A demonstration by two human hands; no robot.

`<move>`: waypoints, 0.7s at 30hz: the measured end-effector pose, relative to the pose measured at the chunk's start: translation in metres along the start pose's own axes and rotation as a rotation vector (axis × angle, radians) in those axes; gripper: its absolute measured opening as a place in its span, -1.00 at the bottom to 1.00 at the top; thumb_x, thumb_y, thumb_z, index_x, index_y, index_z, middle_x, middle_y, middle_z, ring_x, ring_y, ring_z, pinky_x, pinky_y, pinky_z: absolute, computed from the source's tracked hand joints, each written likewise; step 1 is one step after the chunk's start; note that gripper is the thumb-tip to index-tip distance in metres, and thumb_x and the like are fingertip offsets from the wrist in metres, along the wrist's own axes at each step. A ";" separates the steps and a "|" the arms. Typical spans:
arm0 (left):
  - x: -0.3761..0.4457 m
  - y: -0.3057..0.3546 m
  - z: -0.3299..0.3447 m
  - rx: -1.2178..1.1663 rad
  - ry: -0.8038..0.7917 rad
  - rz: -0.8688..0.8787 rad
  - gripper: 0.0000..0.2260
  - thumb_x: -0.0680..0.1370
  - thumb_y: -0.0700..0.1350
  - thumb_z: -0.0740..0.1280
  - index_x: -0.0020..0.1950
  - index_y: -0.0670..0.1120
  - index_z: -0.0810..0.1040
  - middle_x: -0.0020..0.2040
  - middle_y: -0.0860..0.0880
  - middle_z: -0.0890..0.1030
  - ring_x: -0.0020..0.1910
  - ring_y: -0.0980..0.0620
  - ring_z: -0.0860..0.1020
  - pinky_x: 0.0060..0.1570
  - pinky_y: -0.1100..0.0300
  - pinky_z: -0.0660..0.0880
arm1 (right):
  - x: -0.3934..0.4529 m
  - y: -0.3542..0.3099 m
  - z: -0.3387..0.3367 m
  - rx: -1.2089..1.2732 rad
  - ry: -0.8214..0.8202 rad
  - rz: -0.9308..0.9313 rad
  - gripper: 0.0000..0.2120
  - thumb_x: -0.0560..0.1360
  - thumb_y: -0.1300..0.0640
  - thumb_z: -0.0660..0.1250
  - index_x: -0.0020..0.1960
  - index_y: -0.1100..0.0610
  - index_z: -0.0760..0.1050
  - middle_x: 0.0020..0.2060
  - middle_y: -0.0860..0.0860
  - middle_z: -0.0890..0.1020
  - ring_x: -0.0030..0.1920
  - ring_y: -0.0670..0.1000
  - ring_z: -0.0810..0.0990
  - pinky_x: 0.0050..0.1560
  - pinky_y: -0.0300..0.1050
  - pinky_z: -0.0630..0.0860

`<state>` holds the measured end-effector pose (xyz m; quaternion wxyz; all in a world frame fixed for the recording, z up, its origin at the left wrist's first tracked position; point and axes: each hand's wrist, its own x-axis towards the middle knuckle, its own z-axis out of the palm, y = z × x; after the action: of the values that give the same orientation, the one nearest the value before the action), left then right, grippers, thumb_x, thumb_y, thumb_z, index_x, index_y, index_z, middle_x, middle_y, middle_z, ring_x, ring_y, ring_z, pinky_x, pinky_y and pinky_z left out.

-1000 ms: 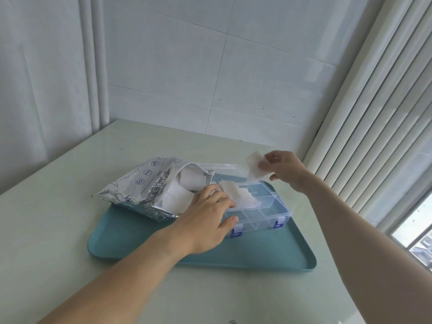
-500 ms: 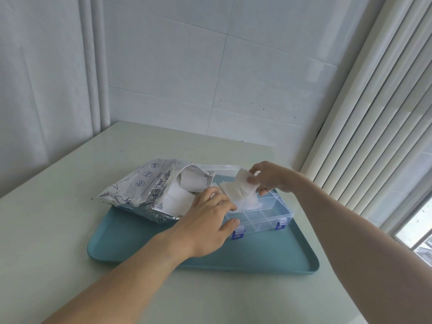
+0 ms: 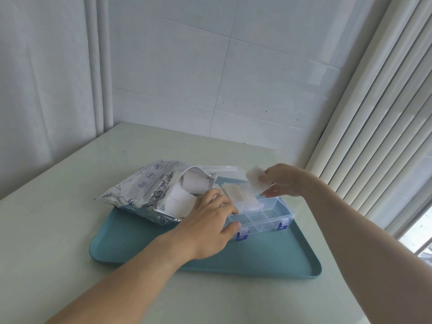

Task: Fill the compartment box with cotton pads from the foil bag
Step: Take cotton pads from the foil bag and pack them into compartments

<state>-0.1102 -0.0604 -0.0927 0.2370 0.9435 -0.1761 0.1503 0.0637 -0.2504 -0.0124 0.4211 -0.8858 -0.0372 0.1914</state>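
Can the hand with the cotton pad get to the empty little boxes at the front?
Probably yes. The right hand holds its cotton pad just above the open compartment box, and nothing covers the front compartments; the left hand grips only the box's left end.

Two bare forearms enter from below, no sleeves, watch or rings visible on the left hand (image 3: 210, 226) or right hand (image 3: 284, 181).
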 end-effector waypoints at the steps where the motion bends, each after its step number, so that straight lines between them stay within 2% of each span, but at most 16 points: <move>1: 0.000 0.000 0.000 -0.004 -0.001 -0.002 -0.61 0.68 0.11 0.14 0.45 -0.01 0.41 0.46 0.07 0.32 0.49 0.16 -0.04 0.48 0.24 -0.09 | 0.000 0.002 0.002 0.022 -0.002 0.013 -0.80 0.56 0.38 0.32 0.18 0.37 0.53 0.08 0.23 0.63 -0.08 0.14 0.67 -0.07 -0.07 0.67; 4: 0.000 0.000 0.000 -0.009 0.002 -0.006 -0.62 0.68 0.11 0.14 0.44 -0.01 0.42 0.46 0.07 0.32 0.50 0.16 -0.03 0.49 0.23 -0.09 | -0.003 0.001 0.008 0.097 0.021 0.040 -0.90 0.50 0.49 0.33 -0.02 0.36 0.53 -0.07 0.20 0.63 -0.15 0.09 0.65 -0.12 -0.11 0.67; 7: 0.000 -0.001 0.001 0.001 0.002 0.000 -0.62 0.68 0.11 0.14 0.44 0.00 0.42 0.46 0.08 0.32 0.48 0.17 -0.04 0.48 0.24 -0.09 | -0.004 -0.002 0.015 0.157 0.043 0.059 -0.86 0.49 0.52 0.31 -0.12 0.32 0.49 -0.12 0.19 0.59 -0.14 0.11 0.61 0.04 -0.01 0.61; 9: 0.000 -0.001 0.001 0.004 0.000 0.002 -0.62 0.67 0.11 0.15 0.45 0.00 0.42 0.46 0.07 0.32 0.48 0.17 -0.04 0.47 0.24 -0.09 | 0.000 -0.002 0.021 0.097 0.085 0.068 -0.85 0.48 0.51 0.33 -0.15 0.30 0.48 -0.09 0.19 0.57 -0.10 0.12 0.60 0.05 -0.03 0.61; 11: 0.000 0.000 0.001 0.010 0.006 0.007 -0.61 0.67 0.12 0.16 0.45 0.00 0.42 0.45 0.07 0.33 0.48 0.17 -0.04 0.46 0.25 -0.10 | 0.004 -0.003 0.028 0.026 0.146 0.076 -0.85 0.47 0.47 0.35 -0.17 0.27 0.48 -0.06 0.18 0.56 -0.04 0.13 0.59 0.17 -0.01 0.59; 13: 0.000 0.001 0.000 0.016 0.007 0.012 -0.61 0.67 0.12 0.16 0.44 0.01 0.42 0.43 0.07 0.34 0.46 0.17 -0.04 0.45 0.27 -0.11 | 0.008 -0.004 0.034 -0.089 0.182 0.096 -0.84 0.48 0.39 0.38 -0.20 0.22 0.47 -0.12 0.15 0.55 -0.07 0.11 0.59 0.27 0.00 0.54; 14: 0.000 0.000 0.001 0.016 0.009 0.013 -0.61 0.67 0.12 0.16 0.44 0.01 0.43 0.43 0.07 0.34 0.45 0.18 -0.04 0.44 0.27 -0.11 | 0.010 -0.004 0.037 -0.130 0.194 0.101 -0.83 0.48 0.36 0.38 -0.23 0.21 0.45 -0.19 0.14 0.54 -0.13 0.09 0.58 0.25 -0.04 0.55; 16: 0.000 0.000 0.000 0.013 0.017 0.018 -0.62 0.66 0.13 0.17 0.43 0.01 0.44 0.42 0.07 0.35 0.44 0.19 -0.04 0.44 0.28 -0.11 | 0.008 -0.007 0.041 -0.153 0.214 0.108 -0.84 0.47 0.34 0.38 -0.24 0.22 0.46 -0.28 0.11 0.50 -0.24 0.05 0.52 0.06 -0.13 0.55; 18: 0.000 0.000 -0.001 0.008 0.020 0.020 -0.62 0.66 0.13 0.17 0.43 0.01 0.44 0.43 0.07 0.34 0.44 0.20 -0.05 0.44 0.27 -0.10 | 0.007 -0.008 0.041 -0.147 0.250 0.082 -0.93 0.45 0.32 0.42 -0.14 0.25 0.52 -0.24 0.12 0.51 -0.21 0.08 0.51 -0.01 -0.13 0.55; 21: -0.001 0.001 -0.001 0.010 0.020 0.022 -0.62 0.66 0.12 0.17 0.43 0.01 0.44 0.43 0.06 0.34 0.44 0.19 -0.04 0.44 0.27 -0.10 | 0.004 -0.008 0.037 -0.076 0.327 0.046 -0.77 0.41 0.27 0.47 0.04 0.31 0.59 -0.18 0.13 0.56 -0.21 0.10 0.54 -0.10 -0.12 0.58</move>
<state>-0.1114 -0.0602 -0.0914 0.2326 0.9410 -0.1836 0.1633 0.0541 -0.2176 -0.0284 0.3834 -0.9210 0.0450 0.0527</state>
